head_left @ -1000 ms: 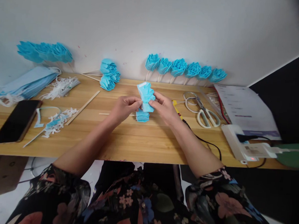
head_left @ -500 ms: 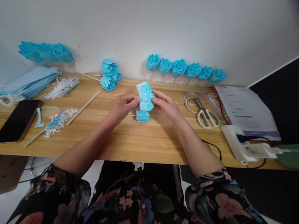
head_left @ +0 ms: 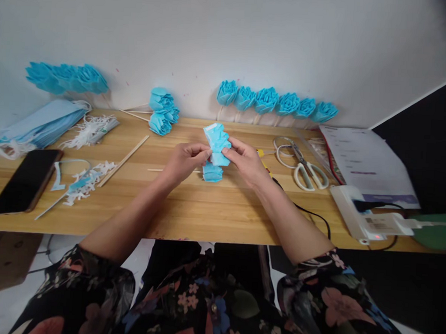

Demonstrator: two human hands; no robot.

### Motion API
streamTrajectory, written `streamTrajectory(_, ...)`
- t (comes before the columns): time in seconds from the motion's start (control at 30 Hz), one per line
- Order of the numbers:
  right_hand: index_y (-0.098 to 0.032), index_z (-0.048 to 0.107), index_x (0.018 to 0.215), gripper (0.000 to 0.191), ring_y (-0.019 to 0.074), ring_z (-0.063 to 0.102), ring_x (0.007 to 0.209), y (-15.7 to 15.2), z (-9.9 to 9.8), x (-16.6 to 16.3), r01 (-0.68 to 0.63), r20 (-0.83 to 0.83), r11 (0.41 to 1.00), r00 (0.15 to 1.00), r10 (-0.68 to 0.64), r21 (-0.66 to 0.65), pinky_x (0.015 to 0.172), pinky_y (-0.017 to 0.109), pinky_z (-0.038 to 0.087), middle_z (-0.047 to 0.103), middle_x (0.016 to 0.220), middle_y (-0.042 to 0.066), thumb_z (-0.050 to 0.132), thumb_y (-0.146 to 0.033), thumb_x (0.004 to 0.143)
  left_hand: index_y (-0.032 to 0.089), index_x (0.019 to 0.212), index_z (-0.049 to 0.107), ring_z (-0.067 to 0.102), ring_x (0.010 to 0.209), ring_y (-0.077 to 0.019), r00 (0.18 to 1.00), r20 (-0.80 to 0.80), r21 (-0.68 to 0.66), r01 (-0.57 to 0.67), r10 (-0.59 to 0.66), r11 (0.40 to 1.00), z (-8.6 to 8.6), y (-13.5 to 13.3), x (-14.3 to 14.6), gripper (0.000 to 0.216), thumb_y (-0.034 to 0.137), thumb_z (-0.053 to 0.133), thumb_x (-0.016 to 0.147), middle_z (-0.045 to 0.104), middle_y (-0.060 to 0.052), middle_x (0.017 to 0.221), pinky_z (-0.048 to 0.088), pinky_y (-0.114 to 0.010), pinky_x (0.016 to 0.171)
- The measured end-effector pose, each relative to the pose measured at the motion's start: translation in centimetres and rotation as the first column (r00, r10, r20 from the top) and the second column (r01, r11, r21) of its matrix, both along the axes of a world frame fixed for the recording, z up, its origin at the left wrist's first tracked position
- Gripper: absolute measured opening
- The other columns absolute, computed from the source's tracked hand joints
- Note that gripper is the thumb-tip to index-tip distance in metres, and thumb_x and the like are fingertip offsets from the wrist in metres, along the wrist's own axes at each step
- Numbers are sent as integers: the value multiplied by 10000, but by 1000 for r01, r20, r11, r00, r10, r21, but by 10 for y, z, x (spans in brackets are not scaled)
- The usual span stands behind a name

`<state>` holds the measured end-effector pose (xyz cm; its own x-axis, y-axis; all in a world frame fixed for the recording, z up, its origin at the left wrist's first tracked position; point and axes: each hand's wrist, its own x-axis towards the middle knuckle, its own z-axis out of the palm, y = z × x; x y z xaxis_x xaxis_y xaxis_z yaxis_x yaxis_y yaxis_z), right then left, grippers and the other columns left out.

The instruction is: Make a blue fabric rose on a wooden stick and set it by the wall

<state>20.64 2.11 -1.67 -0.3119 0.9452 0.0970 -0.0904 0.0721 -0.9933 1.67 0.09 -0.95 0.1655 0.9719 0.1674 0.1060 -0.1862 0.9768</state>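
A pleated strip of light blue mask fabric (head_left: pixel 217 139) is held upright above the wooden table (head_left: pixel 205 211). My left hand (head_left: pixel 183 160) pinches its left side with closed fingers. My right hand (head_left: pixel 246 161) pinches its right side near the bottom. A second folded blue piece (head_left: pixel 212 173) lies on the table just under both hands. A thin wooden stick (head_left: pixel 155 170) lies beside my left hand.
Finished blue fabric roses (head_left: pixel 276 102) lean on the wall, more of them at the left (head_left: pixel 68 77) and in the middle (head_left: pixel 163 110). Scissors (head_left: pixel 308 169), papers (head_left: pixel 363 163), a power strip (head_left: pixel 367 221), a phone (head_left: pixel 25 180), stacked masks (head_left: pixel 40 123) and cut scraps (head_left: pixel 82 181) surround the work spot.
My right hand's fingers shifted slightly on the pleated strip, sliding back toward its lower right. The strip stays between both hands at about the same height.
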Motion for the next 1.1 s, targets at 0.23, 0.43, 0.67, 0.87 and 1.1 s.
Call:
streamTrajectory(0.23, -236, 762, 1124, 438, 208, 683, 1042, 1, 2, 3, -36, -23, 999, 999, 36, -25, 969, 357, 532, 785, 1091, 21, 786, -455, 745, 171, 682, 693, 545, 595, -115, 999, -7, 15, -35, 36, 999, 0, 1, -2, 306, 461, 718, 774, 637, -2, 618, 459, -239, 610)
streamTrajectory(0.43, -250, 751, 1148, 396, 191, 685, 992, -1, 7, 6, -57, -58, 996, 997, 52, -75, 915, 332, 535, 775, 1077, 10, 714, -457, 812, 167, 683, 704, 550, 597, -107, 999, 12, 22, -42, 41, 999, -3, 2, -2, 282, 430, 719, 781, 649, 0, 630, 450, -231, 607)
streamTrajectory(0.67, -228, 754, 1023, 336, 206, 666, 972, -1, 6, 0, -28, 6, 999, 1000, 28, 15, 928, 359, 517, 775, 985, 6, 731, -364, 717, 168, 679, 716, 545, 593, -102, 999, -35, 47, -30, 32, 998, -3, 1, -1, 226, 354, 696, 806, 651, 10, 620, 433, -231, 607)
streamTrajectory(0.87, -262, 768, 1122, 357, 205, 683, 1014, 2, 13, 11, -35, -53, 998, 998, 32, -53, 913, 366, 529, 782, 1075, 19, 712, -401, 798, 173, 663, 692, 539, 589, -108, 998, -20, 61, -52, 54, 997, -2, 4, -5, 254, 385, 702, 802, 631, 9, 612, 430, -240, 604)
streamTrajectory(1.1, -266, 795, 1078, 331, 172, 685, 932, 4, 11, 13, -10, -97, 996, 995, 1, -90, 850, 322, 520, 787, 995, 3, 760, -422, 788, 166, 703, 725, 563, 600, -120, 996, -3, 82, -90, 90, 993, -6, 7, -5, 284, 439, 725, 785, 665, -2, 633, 459, -246, 611)
